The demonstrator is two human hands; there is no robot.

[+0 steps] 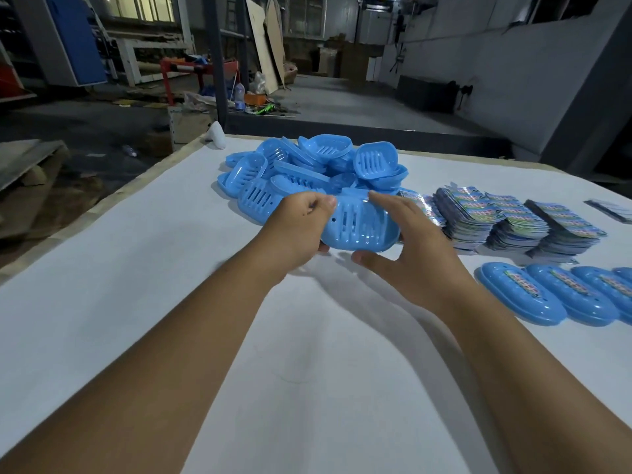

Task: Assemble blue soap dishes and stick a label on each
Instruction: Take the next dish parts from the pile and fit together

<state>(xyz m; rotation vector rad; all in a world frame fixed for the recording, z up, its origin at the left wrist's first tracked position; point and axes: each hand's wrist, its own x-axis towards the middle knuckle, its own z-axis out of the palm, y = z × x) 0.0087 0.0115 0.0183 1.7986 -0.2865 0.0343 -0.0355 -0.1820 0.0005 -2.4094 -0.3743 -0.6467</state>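
A blue soap dish (359,227) with slots hangs just above the white table (171,268), in front of the pile. My left hand (297,230) grips its left end, thumb on top and fingers underneath. My right hand (410,248) is at its right end with fingers spread and nearly straight, index tip near the top edge and thumb below. Behind lies a pile of loose blue dish parts (307,169). Stacks of shiny labels (513,217) stand to the right. A row of assembled, labelled dishes (519,292) lies at the right edge.
A white object (216,135) sits at the table's far left corner. A small dark stack (612,208) lies at the far right. Beyond the table are a workshop floor, a dark pillar (217,56), boards and clutter.
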